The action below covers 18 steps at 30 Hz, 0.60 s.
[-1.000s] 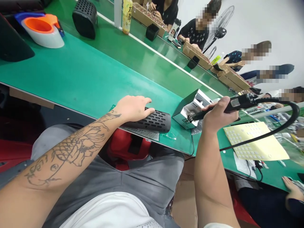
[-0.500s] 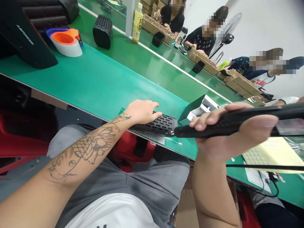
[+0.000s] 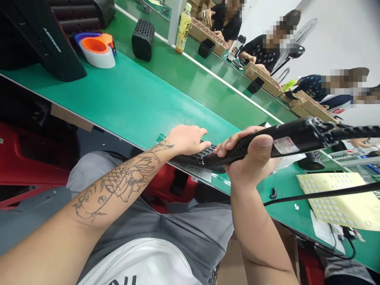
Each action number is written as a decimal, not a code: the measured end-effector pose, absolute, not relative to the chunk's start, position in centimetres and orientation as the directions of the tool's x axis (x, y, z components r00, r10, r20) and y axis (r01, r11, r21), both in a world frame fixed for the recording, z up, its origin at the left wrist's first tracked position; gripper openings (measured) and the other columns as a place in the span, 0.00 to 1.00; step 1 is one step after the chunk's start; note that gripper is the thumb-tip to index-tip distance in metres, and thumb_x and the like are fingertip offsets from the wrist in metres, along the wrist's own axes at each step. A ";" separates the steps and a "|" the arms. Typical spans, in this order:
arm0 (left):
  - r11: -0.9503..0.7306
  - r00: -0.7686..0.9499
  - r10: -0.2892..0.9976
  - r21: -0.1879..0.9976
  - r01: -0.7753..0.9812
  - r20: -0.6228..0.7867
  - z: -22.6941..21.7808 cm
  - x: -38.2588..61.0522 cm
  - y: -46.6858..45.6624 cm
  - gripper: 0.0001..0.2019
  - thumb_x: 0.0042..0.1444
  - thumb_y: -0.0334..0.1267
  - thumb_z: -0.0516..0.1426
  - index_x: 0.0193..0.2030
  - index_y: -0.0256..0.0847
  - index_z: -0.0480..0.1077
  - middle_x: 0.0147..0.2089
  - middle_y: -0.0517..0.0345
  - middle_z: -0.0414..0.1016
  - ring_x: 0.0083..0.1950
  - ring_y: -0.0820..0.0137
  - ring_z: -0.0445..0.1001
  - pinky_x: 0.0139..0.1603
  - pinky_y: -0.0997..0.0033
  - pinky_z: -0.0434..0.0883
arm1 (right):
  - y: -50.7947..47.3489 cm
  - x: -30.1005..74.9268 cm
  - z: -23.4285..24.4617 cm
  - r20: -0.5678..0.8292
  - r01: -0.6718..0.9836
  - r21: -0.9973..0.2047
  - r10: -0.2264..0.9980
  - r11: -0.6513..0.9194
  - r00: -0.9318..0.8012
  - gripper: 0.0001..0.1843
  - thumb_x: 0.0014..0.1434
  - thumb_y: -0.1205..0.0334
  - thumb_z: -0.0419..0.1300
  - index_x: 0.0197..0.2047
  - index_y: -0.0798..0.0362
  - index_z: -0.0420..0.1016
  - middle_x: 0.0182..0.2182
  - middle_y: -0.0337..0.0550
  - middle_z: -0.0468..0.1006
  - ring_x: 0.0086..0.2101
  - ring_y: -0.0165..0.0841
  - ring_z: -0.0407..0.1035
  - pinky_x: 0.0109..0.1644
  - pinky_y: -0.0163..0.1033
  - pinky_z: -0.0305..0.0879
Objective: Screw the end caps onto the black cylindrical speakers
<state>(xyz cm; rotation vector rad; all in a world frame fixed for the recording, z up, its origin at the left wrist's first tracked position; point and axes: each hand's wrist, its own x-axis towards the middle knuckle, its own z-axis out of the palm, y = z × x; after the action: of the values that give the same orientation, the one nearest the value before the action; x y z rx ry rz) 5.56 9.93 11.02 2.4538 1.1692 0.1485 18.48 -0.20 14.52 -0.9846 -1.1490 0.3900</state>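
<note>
My left hand (image 3: 188, 139) rests over a black perforated casing (image 3: 208, 150) at the front edge of the green table, gripping it with thumb and a finger showing on its far side; the other fingers are partly hidden. My right hand (image 3: 247, 158) is wrapped round a black electric screwdriver (image 3: 292, 136) with a cord at its back end. The screwdriver lies tilted, its tip at the right part of the casing. Whether the tip touches a screw I cannot tell. Clear plastic film (image 3: 204, 174) lies under the casing.
A yellow sheet of round stickers (image 3: 332, 198) and cables (image 3: 347, 233) lie at right. A black cord (image 3: 320, 194) crosses there. At far left stand a tape dispenser (image 3: 99, 55) and a perforated black case (image 3: 143, 41). A drink bottle (image 3: 183, 31) and co-workers are across the table.
My right hand has brought the screwdriver left and down, onto the casing. My left hand stays on the casing. The whole view has shifted slightly.
</note>
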 end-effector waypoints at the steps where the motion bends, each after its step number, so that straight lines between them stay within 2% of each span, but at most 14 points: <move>1: -0.557 0.640 0.764 0.416 0.719 -0.083 11.0 5.6 10.0 0.34 0.82 0.63 0.55 0.85 0.53 0.78 0.82 0.49 0.84 0.77 0.44 0.86 0.76 0.49 0.81 | -0.2 18.4 14.4 0.579 0.220 -0.813 0.710 0.539 0.402 0.33 0.66 0.22 0.77 0.37 0.41 0.74 0.22 0.29 0.70 0.18 0.35 0.66 0.25 0.48 0.77; 12: -0.546 0.639 0.762 0.429 0.720 -0.103 11.2 5.6 10.1 0.34 0.82 0.63 0.55 0.85 0.53 0.77 0.81 0.49 0.86 0.76 0.43 0.86 0.74 0.48 0.81 | 0.1 18.6 14.0 0.590 0.226 -0.807 0.731 0.545 0.342 0.32 0.67 0.22 0.76 0.38 0.41 0.75 0.22 0.29 0.68 0.17 0.34 0.65 0.28 0.49 0.78; 18: -0.546 0.642 0.757 0.423 0.723 -0.120 11.4 5.6 10.1 0.35 0.83 0.64 0.53 0.87 0.53 0.76 0.80 0.49 0.86 0.75 0.42 0.87 0.73 0.47 0.82 | 0.4 18.7 13.7 0.576 0.187 -0.817 0.760 0.545 0.301 0.33 0.63 0.21 0.78 0.38 0.40 0.77 0.21 0.27 0.68 0.16 0.33 0.63 0.24 0.46 0.74</move>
<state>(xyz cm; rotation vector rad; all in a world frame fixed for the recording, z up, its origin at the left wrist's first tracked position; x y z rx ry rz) 5.65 10.07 11.44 2.4264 1.1640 0.1053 18.68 0.42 13.68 -0.9604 -1.2393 0.4702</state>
